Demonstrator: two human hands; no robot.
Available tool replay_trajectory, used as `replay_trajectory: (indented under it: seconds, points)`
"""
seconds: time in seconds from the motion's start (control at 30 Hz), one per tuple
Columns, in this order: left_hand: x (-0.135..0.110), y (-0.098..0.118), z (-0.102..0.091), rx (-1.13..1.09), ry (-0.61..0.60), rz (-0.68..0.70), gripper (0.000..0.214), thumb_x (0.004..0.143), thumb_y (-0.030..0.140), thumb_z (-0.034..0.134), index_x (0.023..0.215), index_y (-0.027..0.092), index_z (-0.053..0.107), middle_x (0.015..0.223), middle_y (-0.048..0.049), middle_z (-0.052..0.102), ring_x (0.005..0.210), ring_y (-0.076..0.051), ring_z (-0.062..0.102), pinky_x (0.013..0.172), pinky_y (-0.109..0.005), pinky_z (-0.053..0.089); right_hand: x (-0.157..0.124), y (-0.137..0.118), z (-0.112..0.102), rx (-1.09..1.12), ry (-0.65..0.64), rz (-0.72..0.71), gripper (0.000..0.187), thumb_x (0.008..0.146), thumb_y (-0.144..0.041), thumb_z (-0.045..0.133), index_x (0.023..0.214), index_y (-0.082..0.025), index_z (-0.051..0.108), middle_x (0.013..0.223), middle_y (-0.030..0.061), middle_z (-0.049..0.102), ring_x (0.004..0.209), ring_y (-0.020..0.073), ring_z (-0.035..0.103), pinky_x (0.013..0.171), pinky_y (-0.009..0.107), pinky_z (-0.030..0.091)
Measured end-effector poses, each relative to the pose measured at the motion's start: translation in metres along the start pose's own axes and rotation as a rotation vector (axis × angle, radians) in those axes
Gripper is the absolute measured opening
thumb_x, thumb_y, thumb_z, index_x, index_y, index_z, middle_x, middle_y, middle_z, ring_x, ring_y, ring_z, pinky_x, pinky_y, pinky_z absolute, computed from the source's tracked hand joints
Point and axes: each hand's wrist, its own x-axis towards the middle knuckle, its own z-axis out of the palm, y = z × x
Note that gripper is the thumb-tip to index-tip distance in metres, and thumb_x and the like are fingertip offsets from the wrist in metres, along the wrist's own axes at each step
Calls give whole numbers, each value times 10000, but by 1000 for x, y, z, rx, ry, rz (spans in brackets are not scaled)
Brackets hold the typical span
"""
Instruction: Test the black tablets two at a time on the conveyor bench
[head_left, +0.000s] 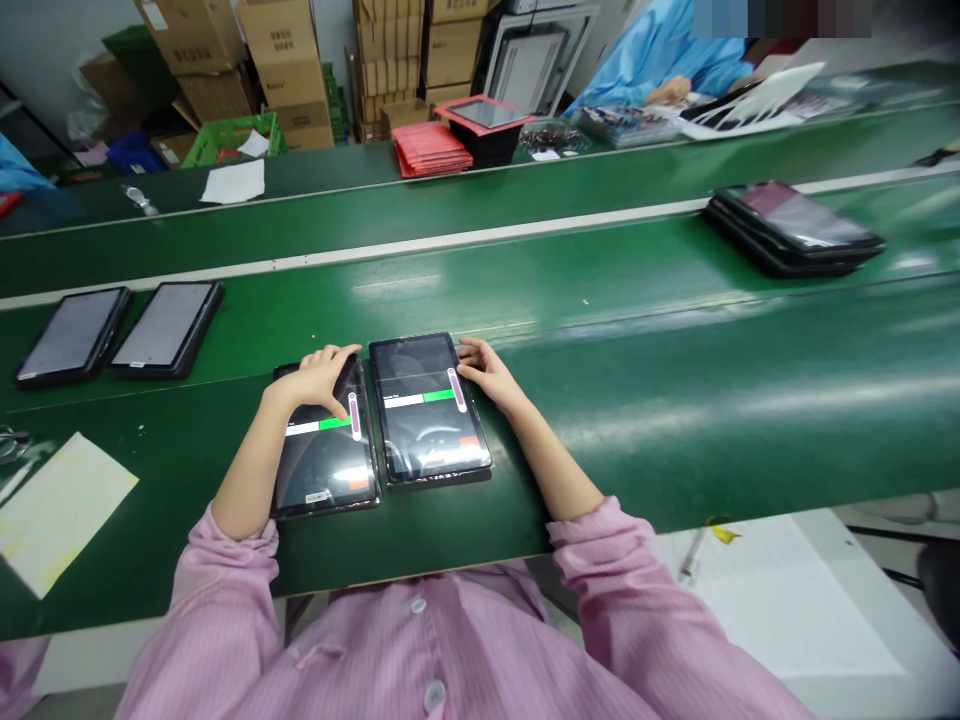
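Two tablets lie side by side before me, both screens lit with a green and white bar and a small upright slider. Over the left tablet [322, 465] my left hand [321, 382] is spread, its fingers reaching the upper right edge and its thumb over the screen near the slider. Beside the right tablet [427, 440], my right hand [486, 372] has loosely bent, parted fingers at the upper right edge. Whether those fingertips press on the edge I cannot tell. Neither hand lifts a tablet.
Two more tablets [169, 325] lie at the left, and a stack of tablets [799, 230] is at the far right. A yellowish sheet [64, 515] lies near left. Red sleeves [431, 148] sit across the green belt [600, 280]. A person in blue [652, 50] sits opposite, behind bagged items.
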Motion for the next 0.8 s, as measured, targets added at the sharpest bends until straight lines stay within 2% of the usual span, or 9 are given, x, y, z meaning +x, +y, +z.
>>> replay_trajectory:
  seconds: [0.1,0.17,0.27,0.37,0.43,0.53,0.8]
  points:
    - [0,2,1,46,-11,-84,1390,517,533,858,1577,278,-3,1482,-186,357,1400,-437,331,1147,-555,233,23,-3,8,-23,29,1,619,818,-502,656,1383,-301,506,1296,71,594,1044,243,616,765,338,575]
    - [-1,3,0,75,-26,-139,1425,501,564,856,1581,240,-17,1490,-212,356,1410,-457,315,1147,-580,218,41,-6,16,-47,31,-32,561,887,-561,549,1382,-300,531,1290,61,628,1074,247,614,795,346,571]
    - [-2,3,0,90,-37,-126,1385,513,586,843,1577,192,50,1468,-226,389,1404,-446,332,1137,-557,258,66,-12,29,-111,-31,-110,504,903,-589,511,1247,-251,660,1128,62,726,1081,259,638,966,399,506]
    - [-2,1,-2,90,-21,-81,1294,524,604,832,1553,208,154,1447,-208,419,1376,-427,377,1112,-522,317,81,-16,34,-213,-185,-127,439,829,-574,630,1036,-209,759,1047,77,763,1034,290,676,977,418,487]
    - [-3,-1,-2,84,-13,-64,1224,523,626,826,1519,231,235,1422,-189,443,1346,-424,410,1090,-515,346,84,-19,34,-269,-258,-126,399,776,-532,704,981,-197,777,1034,79,770,997,295,691,943,410,499]
    - [-2,-3,-3,85,-11,-57,1177,505,655,825,1475,240,304,1383,-179,465,1305,-427,445,1058,-522,376,83,-22,31,-299,-300,-140,370,738,-461,753,988,-190,780,1008,66,775,950,276,699,903,386,510]
    - [-9,1,-1,97,-15,-66,1193,497,690,819,1473,245,295,1381,-178,450,1282,-428,450,1047,-523,377,69,-23,32,-265,-352,-165,351,702,-430,783,955,-186,784,948,50,779,904,260,702,868,360,514]
